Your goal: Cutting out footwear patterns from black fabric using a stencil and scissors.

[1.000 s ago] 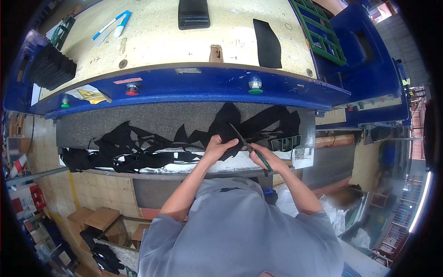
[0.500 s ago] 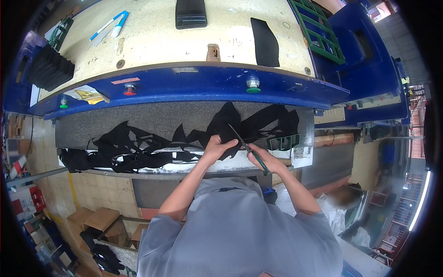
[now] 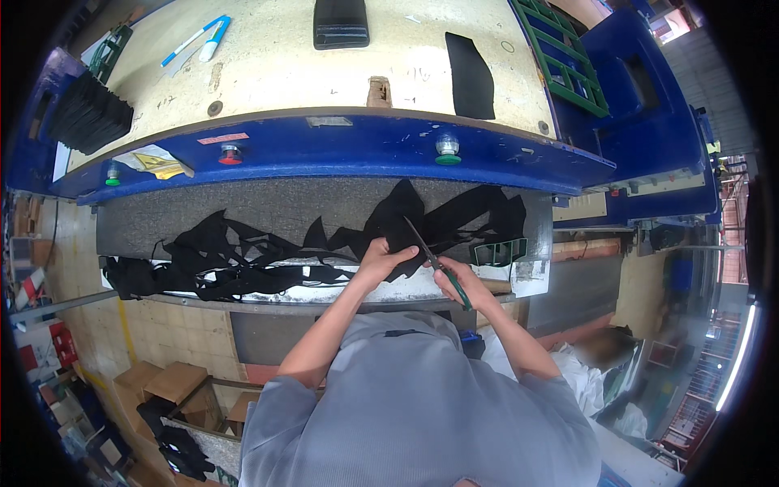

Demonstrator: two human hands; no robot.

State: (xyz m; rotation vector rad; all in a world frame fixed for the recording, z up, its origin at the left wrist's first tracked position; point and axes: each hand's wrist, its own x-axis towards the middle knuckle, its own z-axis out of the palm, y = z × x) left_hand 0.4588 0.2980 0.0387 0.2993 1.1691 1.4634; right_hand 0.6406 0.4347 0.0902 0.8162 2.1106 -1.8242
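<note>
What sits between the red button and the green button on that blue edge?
In the head view, between the red button and green button, only a small pale label on the blue edge.

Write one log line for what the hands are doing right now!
left hand: holds black fabric | right hand: holds scissors, blades at fabric | scraps: on shelf

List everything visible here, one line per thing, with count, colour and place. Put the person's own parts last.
black fabric offcuts: a tangled heap, black, on the grey shelf under the bench edge
scissors: one pair, green handles, in the right hand
bench top: one, cream with blue front edge
black flat piece: one, on the bench top, right
black pad: one, bench top, far edge
pens: two, blue and white, bench top, left
push buttons: one red, two green, on the blue front
cardboard boxes: several, brown, floor lower left
left hand: holding black fabric
right hand: gripping the scissors
</note>
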